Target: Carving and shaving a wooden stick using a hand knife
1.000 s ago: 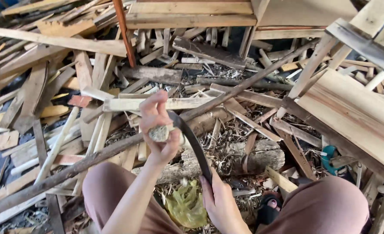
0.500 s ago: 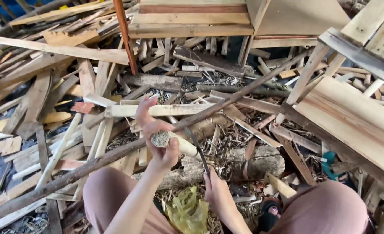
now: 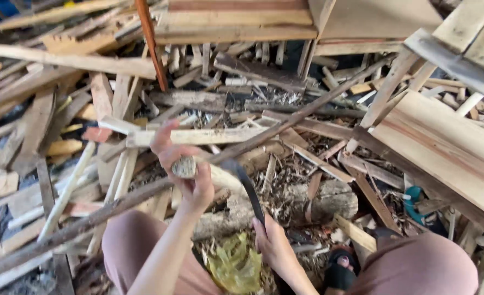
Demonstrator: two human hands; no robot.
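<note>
Left hand (image 3: pixel 190 175) closed round short pale wooden stick (image 3: pixel 209 173), long axis running rightward and down toward grey log (image 3: pixel 307 205). Right hand (image 3: pixel 274 246) grips dark curved blade (image 3: pixel 247 186), edge touching stick, just right of left grip. Yellow plastic bag (image 3: pixel 233 267) below log.

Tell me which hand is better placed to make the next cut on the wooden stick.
The right hand: it holds the dark curved blade against the wooden stick, while the left hand only grips the stick's end.
</note>
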